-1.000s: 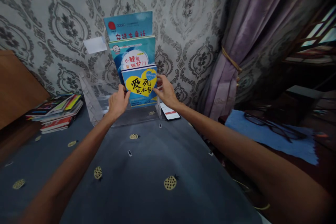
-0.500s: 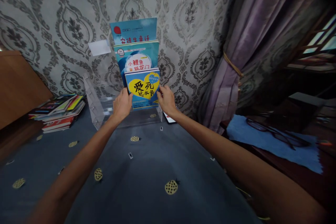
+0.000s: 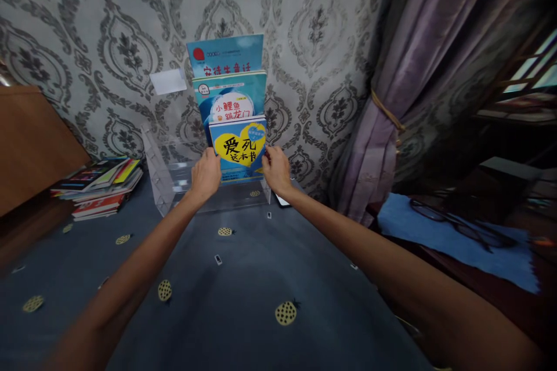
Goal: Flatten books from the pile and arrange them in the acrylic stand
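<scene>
A clear acrylic tiered rack (image 3: 162, 171) stands against the patterned wall. Three blue books stand stepped in its right side. The front book (image 3: 238, 148) has a yellow heart on its cover. My left hand (image 3: 206, 175) grips its left edge and my right hand (image 3: 275, 168) grips its right edge, fingers curled round it. Behind it stand a teal book (image 3: 229, 98) and, highest, another blue book (image 3: 225, 54). The rack's left side holds nothing.
A stack of books (image 3: 101, 185) lies at the left beside a wooden panel (image 3: 30, 139). A phone (image 3: 282, 201) lies just right of the rack. The blue cloth (image 3: 243, 278) has pineapple prints. Purple curtain (image 3: 391, 87) and a blue towel (image 3: 456, 237) are at the right.
Both hands have drawn closer in on the front book's edges, the right hand closing from spread fingers. The view has moved slightly, so the rack sits a little lower in frame.
</scene>
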Motion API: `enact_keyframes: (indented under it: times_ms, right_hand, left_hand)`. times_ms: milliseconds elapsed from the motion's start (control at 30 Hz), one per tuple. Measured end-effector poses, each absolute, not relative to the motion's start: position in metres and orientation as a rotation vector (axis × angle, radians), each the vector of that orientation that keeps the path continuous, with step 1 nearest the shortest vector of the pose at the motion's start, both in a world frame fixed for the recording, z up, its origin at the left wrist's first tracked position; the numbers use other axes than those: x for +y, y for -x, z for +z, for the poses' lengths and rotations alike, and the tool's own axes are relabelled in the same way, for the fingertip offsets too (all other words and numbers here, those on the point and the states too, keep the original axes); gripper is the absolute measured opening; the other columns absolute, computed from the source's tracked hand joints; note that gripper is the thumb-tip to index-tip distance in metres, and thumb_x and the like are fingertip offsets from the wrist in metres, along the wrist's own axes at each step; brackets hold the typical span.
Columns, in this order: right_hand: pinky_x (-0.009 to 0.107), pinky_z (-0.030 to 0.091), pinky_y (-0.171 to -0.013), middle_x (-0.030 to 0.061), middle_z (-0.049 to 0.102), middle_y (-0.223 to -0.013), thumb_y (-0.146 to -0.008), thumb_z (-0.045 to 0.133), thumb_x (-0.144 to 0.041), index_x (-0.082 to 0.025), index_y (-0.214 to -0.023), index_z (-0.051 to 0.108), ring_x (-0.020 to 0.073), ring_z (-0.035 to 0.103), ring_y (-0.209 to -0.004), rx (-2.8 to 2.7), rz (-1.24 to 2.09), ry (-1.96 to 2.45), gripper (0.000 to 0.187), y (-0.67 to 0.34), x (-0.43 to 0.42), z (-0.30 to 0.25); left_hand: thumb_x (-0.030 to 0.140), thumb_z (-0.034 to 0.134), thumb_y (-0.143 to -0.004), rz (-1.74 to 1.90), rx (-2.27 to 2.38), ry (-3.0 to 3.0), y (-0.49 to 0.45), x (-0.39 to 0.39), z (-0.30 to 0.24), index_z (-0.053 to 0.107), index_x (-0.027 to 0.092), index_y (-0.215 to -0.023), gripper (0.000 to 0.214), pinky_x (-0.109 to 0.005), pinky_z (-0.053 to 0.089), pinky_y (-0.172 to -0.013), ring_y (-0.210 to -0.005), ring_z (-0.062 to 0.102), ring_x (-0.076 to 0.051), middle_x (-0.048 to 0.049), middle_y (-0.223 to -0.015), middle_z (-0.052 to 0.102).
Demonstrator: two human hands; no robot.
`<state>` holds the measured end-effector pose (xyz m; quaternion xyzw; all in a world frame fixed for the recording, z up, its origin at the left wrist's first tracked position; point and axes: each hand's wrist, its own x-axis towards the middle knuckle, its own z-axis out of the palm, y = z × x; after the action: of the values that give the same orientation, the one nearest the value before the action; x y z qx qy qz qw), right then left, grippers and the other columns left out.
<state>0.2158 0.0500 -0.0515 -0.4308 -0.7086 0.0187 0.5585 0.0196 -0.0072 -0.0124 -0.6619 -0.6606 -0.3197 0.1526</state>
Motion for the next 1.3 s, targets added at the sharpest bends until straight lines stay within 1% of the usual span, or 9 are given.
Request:
enact_keyframes:
  times_ms: [333, 500, 600, 667, 800, 933, 1033, 1133, 1300]
  right_hand:
    - [0.046, 0.048, -0.085, 0.0108, 0.058, -0.090, -0.084, 0.043, -0.015, -0.020, -0.097, 0.066, 0.0285, 0.056, -0.090, -1.629, 0.042, 1.003, 0.027, -0.215, 0.050, -0.055]
    - [0.055, 0.046, -0.100, 0.0176, 0.061, -0.121, -0.085, 0.044, -0.017, -0.017, -0.123, 0.063, 0.0335, 0.055, -0.117, -1.598, 0.101, 0.976, 0.043, -0.217, 0.050, -0.064]
    - [0.057, 0.042, -0.109, 0.0168, 0.058, -0.139, -0.087, 0.042, -0.019, -0.017, -0.140, 0.053, 0.0312, 0.053, -0.128, -1.532, 0.269, 0.921, 0.054, -0.212, 0.049, -0.075]
    - [0.055, 0.040, -0.113, 0.0157, 0.056, -0.144, -0.087, 0.042, -0.020, -0.015, -0.144, 0.049, 0.0294, 0.052, -0.132, -1.460, 0.344, 0.916, 0.058, -0.206, 0.049, -0.081]
    - [0.054, 0.038, -0.116, 0.0128, 0.057, -0.144, -0.086, 0.042, -0.018, -0.015, -0.144, 0.051, 0.0277, 0.053, -0.134, -1.376, 0.387, 0.954, 0.059, -0.197, 0.049, -0.088]
    - [0.052, 0.038, -0.117, 0.0149, 0.057, -0.144, -0.084, 0.041, -0.016, -0.011, -0.142, 0.053, 0.0284, 0.052, -0.135, -1.351, 0.404, 0.977, 0.060, -0.193, 0.050, -0.089]
    - [0.052, 0.037, -0.118, 0.0139, 0.056, -0.145, -0.084, 0.041, -0.015, -0.012, -0.145, 0.051, 0.0281, 0.051, -0.136, -1.339, 0.408, 0.974, 0.061, -0.191, 0.051, -0.089]
    - [0.055, 0.037, -0.118, 0.0116, 0.055, -0.146, -0.085, 0.041, -0.015, -0.016, -0.147, 0.047, 0.0281, 0.050, -0.138, -1.318, 0.429, 0.962, 0.063, -0.190, 0.051, -0.090]
    - [0.051, 0.036, -0.118, 0.0149, 0.053, -0.148, -0.082, 0.043, -0.015, -0.012, -0.145, 0.049, 0.0281, 0.049, -0.138, -1.290, 0.453, 0.950, 0.063, -0.188, 0.049, -0.088]
  left_hand:
    - [0.024, 0.040, -0.100, -0.952, -1.895, 1.924, -0.020, -0.006, -0.014, 0.051, 0.018, -0.103, 0.013, -0.039, 0.051, -0.079, -0.097, 0.067, -0.031, -0.0180, -0.110, 0.067]
    - [0.022, 0.041, -0.098, -1.068, -1.844, 1.975, -0.015, -0.001, -0.017, 0.050, 0.020, -0.100, 0.010, -0.040, 0.051, -0.083, -0.099, 0.067, -0.030, -0.0158, -0.105, 0.068]
    - [0.022, 0.042, -0.096, -1.093, -1.836, 2.003, -0.012, 0.003, -0.023, 0.050, 0.020, -0.098, 0.008, -0.041, 0.051, -0.081, -0.095, 0.068, -0.031, -0.0150, -0.098, 0.070]
    - [0.022, 0.043, -0.096, -1.130, -1.837, 2.011, -0.011, 0.005, -0.027, 0.050, 0.021, -0.096, 0.007, -0.041, 0.052, -0.080, -0.091, 0.069, -0.032, -0.0142, -0.090, 0.070]
    - [0.021, 0.045, -0.093, -1.216, -1.794, 2.027, -0.010, 0.008, -0.031, 0.049, 0.022, -0.095, 0.005, -0.043, 0.052, -0.079, -0.090, 0.069, -0.033, -0.0126, -0.081, 0.069]
    - [0.019, 0.045, -0.092, -1.112, -1.866, 2.002, -0.012, 0.006, -0.026, 0.051, 0.019, -0.097, 0.009, -0.047, 0.051, -0.080, -0.092, 0.068, -0.036, -0.0164, -0.087, 0.069]
    - [0.018, 0.045, -0.091, -1.042, -1.913, 1.992, -0.014, 0.005, -0.023, 0.052, 0.018, -0.099, 0.011, -0.049, 0.051, -0.082, -0.093, 0.068, -0.037, -0.0180, -0.091, 0.069]
    - [0.016, 0.045, -0.090, -1.048, -1.887, 1.998, -0.015, 0.005, -0.023, 0.052, 0.018, -0.100, 0.012, -0.048, 0.051, -0.083, -0.093, 0.068, -0.035, -0.0164, -0.089, 0.069]
    - [0.015, 0.046, -0.091, -0.976, -1.930, 1.947, -0.019, 0.001, -0.022, 0.052, 0.017, -0.104, 0.014, -0.045, 0.052, -0.083, -0.094, 0.069, -0.034, -0.0160, -0.091, 0.070]
